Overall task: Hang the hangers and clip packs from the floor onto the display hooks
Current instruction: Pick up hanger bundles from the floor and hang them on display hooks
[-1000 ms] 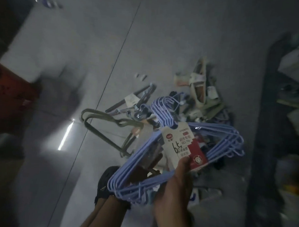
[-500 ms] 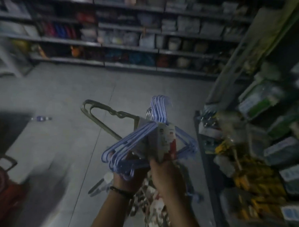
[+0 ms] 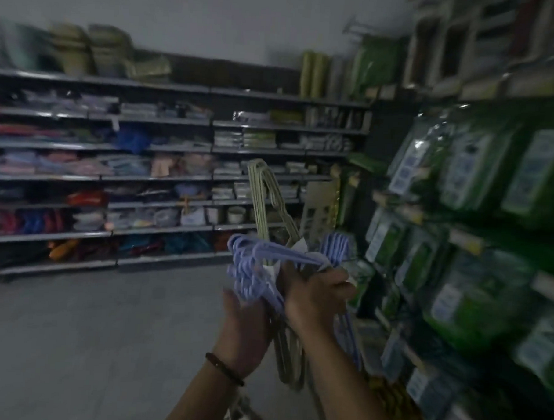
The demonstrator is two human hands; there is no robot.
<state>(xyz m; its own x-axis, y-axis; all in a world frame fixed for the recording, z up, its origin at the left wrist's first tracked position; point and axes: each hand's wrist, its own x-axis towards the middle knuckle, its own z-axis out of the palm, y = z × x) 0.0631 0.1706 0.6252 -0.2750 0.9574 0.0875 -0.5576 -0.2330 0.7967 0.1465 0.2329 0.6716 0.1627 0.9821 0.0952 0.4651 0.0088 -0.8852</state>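
A pack of light blue hangers (image 3: 251,269) is held at chest height in front of me, tilted, with its hooks (image 3: 336,247) toward the display on the right. My right hand (image 3: 316,299) grips the pack near its middle. My left hand (image 3: 242,322) holds the lower left end of the same pack from below. A pack of olive-green hangers (image 3: 263,199) sticks up behind the blue one and hangs down between my forearms; which hand holds it is hidden. The display wall (image 3: 479,193) with green packets hanging on it stands close on the right.
Long shelves of folded textiles and boxes (image 3: 162,179) run along the far wall. Grey floor (image 3: 89,328) lies open to the left. Yellow packs (image 3: 394,402) hang low on the right display. The picture is dim and blurred.
I have risen from the floor pile and my view swung up to the shelves. Both hands lifted the blue and green hanger packs and turned them toward the right display.
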